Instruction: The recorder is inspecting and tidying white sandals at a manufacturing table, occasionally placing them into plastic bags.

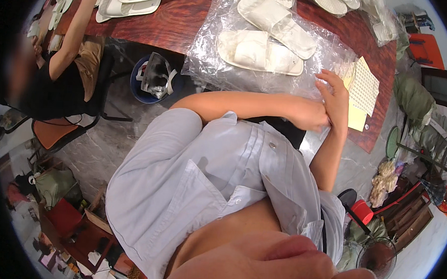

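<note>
Both hands are sitting at the near edge of the table (169, 23), just short of the work. My left hand (309, 115) is lying across the front of me, curled up against my right wrist; its fingers are mostly hidden, so I can't tell whether they are closing on anything. My right hand (335, 95) is standing raised, fingers loosely apart and bent toward the left, no item showing in it. Fingertips are hovering by the edge of the clear plastic bags (208, 48); can't tell if they are touching.

Two white slippers are lying on those bags, ahead and left of my hands: near slipper (261, 53) roughly crosswise, far slipper (277, 27) slanting and partly overlapping it. Sticker sheet (365, 89) is lying right of my right hand, with a yellow sheet (357, 118) showing below it.

My read: I'm sitting between moves at a label-and-bag stage, with that pair looking unbagged. Next move is probably calling for parting the hands: right one peeling a sticker or lifting a single bag, left one steadying a slipper. Risk: thin film clinging, so two bags could be coming up together.

Co-worker's arm (69, 48) is extending toward more slippers, far left.
</note>
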The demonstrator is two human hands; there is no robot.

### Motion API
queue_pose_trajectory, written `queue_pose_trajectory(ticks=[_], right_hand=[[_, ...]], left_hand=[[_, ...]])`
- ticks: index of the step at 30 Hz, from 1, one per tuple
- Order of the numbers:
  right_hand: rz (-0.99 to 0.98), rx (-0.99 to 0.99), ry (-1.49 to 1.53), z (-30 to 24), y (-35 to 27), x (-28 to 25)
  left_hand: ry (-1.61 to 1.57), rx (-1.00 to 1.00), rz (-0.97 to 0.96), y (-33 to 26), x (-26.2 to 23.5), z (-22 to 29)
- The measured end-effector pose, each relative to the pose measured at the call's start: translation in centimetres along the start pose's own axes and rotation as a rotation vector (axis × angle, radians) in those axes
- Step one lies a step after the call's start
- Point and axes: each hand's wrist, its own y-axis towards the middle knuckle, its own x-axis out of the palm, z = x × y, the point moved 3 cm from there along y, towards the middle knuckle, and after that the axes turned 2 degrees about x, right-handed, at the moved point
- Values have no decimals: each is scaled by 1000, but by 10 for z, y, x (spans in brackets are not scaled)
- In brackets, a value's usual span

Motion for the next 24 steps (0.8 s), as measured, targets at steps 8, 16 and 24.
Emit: queue_pose_trajectory(ticks=[8,16,24], right_hand=[[-135,-211,-477,5,-14,10],[-183,-369,-389,-18,-5,22],[-86,-662,-358,3,25,36]], left_hand=[[73,-67,857,-150,-116,32],[584,-918,1130,-207,-92,-61],[289,-676,1370,-221,-77,-101]])
